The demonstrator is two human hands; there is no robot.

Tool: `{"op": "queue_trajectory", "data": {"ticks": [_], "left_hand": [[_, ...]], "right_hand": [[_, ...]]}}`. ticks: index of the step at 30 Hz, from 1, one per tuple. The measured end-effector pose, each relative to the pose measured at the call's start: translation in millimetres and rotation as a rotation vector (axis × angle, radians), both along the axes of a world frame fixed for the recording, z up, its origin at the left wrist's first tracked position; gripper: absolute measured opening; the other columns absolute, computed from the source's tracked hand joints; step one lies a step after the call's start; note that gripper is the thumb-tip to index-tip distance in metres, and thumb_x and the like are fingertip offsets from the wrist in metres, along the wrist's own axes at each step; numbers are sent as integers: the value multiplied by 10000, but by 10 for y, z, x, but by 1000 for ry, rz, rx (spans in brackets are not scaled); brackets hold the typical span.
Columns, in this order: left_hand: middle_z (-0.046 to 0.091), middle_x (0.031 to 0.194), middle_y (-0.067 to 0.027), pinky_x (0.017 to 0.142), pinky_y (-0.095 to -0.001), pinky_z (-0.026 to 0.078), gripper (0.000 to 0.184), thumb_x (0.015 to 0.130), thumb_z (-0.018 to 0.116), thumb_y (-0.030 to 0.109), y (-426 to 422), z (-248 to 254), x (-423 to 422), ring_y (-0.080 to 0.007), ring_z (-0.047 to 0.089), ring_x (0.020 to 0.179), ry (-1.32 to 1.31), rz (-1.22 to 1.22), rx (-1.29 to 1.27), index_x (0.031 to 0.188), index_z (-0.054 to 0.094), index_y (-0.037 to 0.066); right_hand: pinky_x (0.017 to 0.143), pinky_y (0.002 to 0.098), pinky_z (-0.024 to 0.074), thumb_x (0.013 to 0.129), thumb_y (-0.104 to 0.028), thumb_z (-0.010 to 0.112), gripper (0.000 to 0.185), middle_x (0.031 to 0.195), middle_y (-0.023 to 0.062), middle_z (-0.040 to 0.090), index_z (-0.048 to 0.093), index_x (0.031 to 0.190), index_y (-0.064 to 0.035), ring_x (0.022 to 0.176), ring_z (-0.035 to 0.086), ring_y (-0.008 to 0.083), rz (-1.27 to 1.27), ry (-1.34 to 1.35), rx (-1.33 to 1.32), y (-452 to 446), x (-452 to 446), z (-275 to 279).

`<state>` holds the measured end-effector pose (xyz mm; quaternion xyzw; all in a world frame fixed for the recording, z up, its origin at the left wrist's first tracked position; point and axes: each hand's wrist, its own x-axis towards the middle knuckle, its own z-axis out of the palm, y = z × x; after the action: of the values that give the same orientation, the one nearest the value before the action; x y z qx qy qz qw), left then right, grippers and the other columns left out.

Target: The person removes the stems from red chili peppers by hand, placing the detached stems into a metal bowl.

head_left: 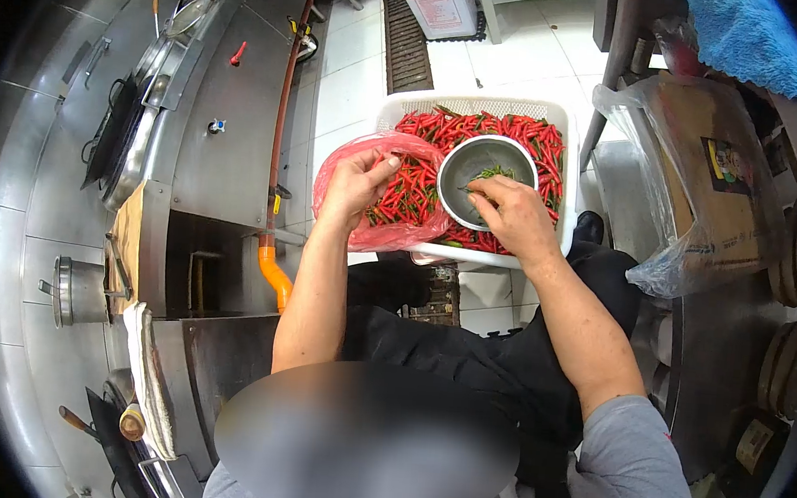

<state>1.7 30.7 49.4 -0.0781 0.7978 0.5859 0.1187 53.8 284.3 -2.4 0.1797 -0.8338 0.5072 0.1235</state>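
A white plastic basket (pixel 568 197) full of red chili peppers (pixel 511 127) stands on the floor before my knees. On its left side lies a pink-red plastic bag (pixel 337 174), open, with more chilies inside. My left hand (pixel 360 182) is over the bag, thumb and fingers pinched together; what they hold is mostly hidden. A grey metal bowl (pixel 466 165) sits on the chilies, with small green stems (pixel 496 172) in it. My right hand (pixel 516 216) reaches over the bowl's near rim, its fingertips closed inside; any small thing between them cannot be made out.
On the left runs a steel counter (pixel 233 95) with an orange pipe (pixel 272 272) along its edge. To the right, a cardboard box in a clear plastic bag (pixel 703 189) stands near a blue towel (pixel 761 43). A white-and-red container (pixel 441 7) is behind the basket.
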Motion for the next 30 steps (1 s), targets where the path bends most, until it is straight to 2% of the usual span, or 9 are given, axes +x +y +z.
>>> {"op": "queue_trajectory", "data": {"ticks": [6,8,13,15,19,25,28,29,30], "left_hand": [[596,732,25,454,-166,301,127,917,680,182,392,132,125,-34,447,531,-32,-54,347,927,659,57],[605,750,6,451,-167,297,135,922,673,185,489,104,142,-37,444,525,-57,-117,476,933,655,51],[628,782,-27,427,-174,313,127,942,639,172,574,37,137,-61,486,526,-68,-66,588,954,628,46],[627,781,-35,411,-182,317,123,956,617,170,567,-9,95,-81,519,533,31,95,749,960,616,47],[628,792,-36,410,-183,325,117,966,599,166,493,-54,119,-92,545,549,-40,179,707,980,606,50],[560,748,14,437,-176,321,274,897,670,103,575,-118,251,-52,491,545,-180,-126,330,1132,553,27],[554,722,17,447,-191,324,317,878,681,58,639,-127,312,-45,482,553,-174,-283,294,1148,519,27],[592,834,-5,564,-199,420,413,848,704,26,620,-233,297,-42,529,689,-158,-320,211,1200,487,22],[592,834,-5,564,-199,420,413,848,704,26,645,-223,306,-42,529,689,-159,-320,212,1200,487,22]], "right_hand": [[727,402,508,881,-227,659,272,901,175,663,686,1018,7,806,653,343,4,30,-122,-87,40,26],[713,382,502,869,-217,668,275,910,191,672,689,1002,23,800,657,335,138,-242,-264,-69,42,45],[499,253,464,907,-182,626,226,703,72,682,700,927,30,505,590,87,127,-553,-465,16,-19,-56],[499,253,462,906,-182,628,225,706,72,684,699,924,31,508,590,91,72,-531,-468,65,-60,-79],[500,250,458,904,-185,633,221,709,69,685,700,931,24,516,589,92,-30,-443,-490,104,-119,-127],[608,276,495,893,-163,655,215,826,100,701,704,966,33,663,652,153,-68,-255,-434,65,-114,-101],[700,312,506,880,-151,666,207,903,122,698,709,981,24,790,672,221,-58,27,-355,33,-92,-58],[722,322,506,877,-152,667,203,917,129,696,712,983,16,817,672,239,-21,40,-352,21,-75,-30],[743,332,505,875,-152,668,199,931,135,695,714,984,8,843,671,258,16,52,-348,20,-56,-9]]}}
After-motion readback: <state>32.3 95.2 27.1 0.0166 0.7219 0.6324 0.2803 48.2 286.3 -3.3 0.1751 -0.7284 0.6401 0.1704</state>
